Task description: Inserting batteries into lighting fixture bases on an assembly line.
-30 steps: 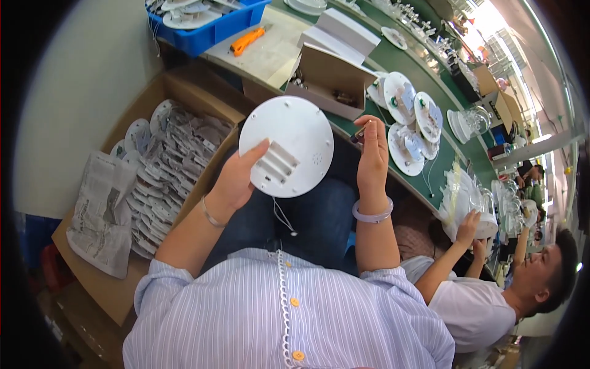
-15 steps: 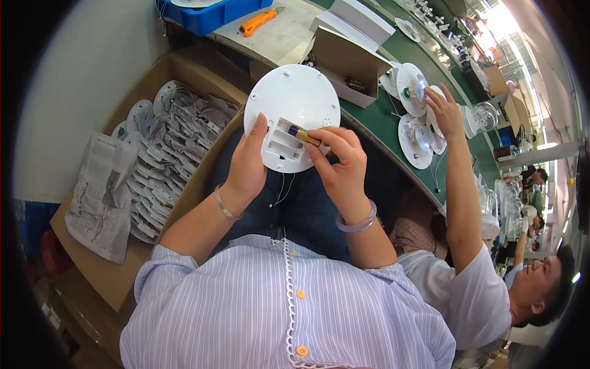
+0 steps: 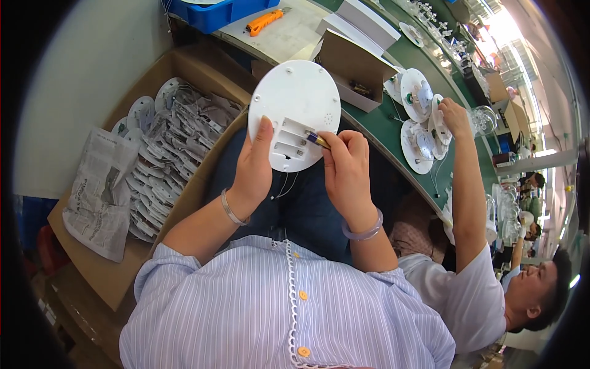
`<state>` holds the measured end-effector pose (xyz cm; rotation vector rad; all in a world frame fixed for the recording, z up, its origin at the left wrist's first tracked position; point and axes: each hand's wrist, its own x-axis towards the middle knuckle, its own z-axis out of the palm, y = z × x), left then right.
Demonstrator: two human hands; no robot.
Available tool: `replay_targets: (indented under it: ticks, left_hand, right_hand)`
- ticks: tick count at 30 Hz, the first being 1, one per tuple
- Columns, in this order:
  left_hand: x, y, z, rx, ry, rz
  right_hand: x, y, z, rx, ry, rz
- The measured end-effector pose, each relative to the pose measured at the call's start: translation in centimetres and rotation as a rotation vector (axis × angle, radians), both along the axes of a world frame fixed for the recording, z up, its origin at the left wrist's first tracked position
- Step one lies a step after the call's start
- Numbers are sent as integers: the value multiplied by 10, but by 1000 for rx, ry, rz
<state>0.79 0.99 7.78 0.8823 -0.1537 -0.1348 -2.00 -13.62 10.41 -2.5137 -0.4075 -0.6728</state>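
Note:
My left hand point(image 3: 253, 167) holds a round white plastic disc point(image 3: 295, 104) by its lower left edge, thumb on the open battery compartment. My right hand point(image 3: 345, 169) pinches a small battery point(image 3: 318, 140) and presses its end into a slot of that compartment. Thin wires hang from the disc over my lap. Both hands are raised above my knees, just in front of the green table edge.
A cardboard box point(image 3: 92, 270) at my left holds several stacked white discs with wires and a sheet of newspaper point(image 3: 98, 197). On the green table point(image 3: 384, 126) stand an open carton point(image 3: 353, 67), more discs and an orange knife point(image 3: 264, 21). A co-worker's hand point(image 3: 453, 114) reaches those discs on the right.
My right hand came from the table with a battery to the disc and now pushes it into the compartment. The co-worker's arm has reached onto the table.

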Motion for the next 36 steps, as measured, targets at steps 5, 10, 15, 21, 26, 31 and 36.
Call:
replay_targets:
  ticks: [5,10,15,21,26,31,36]
  left_hand:
    - [4,-2,-2,-91,87,16]
    - [3,-8,-3,-55,87,-54]
    - [6,-10,-5,-145,133,-93]
    - [12,-12,-8,-396,326,-132]
    - [13,-7,-11,-408,340,-85]
    - [12,4,-14,-387,309,-40]
    - [12,6,-18,-280,235,29]
  right_hand:
    - [-1,0,-6,641,195,91]
    - [13,2,-10,625,116,161]
    - [18,7,-4,368,-101,71]
    - [30,10,-2,218,-131,88]
    - [38,16,-11,330,-99,109]
    - [44,15,-26,482,77,-120]
    - [50,16,-24,1352,727,217]
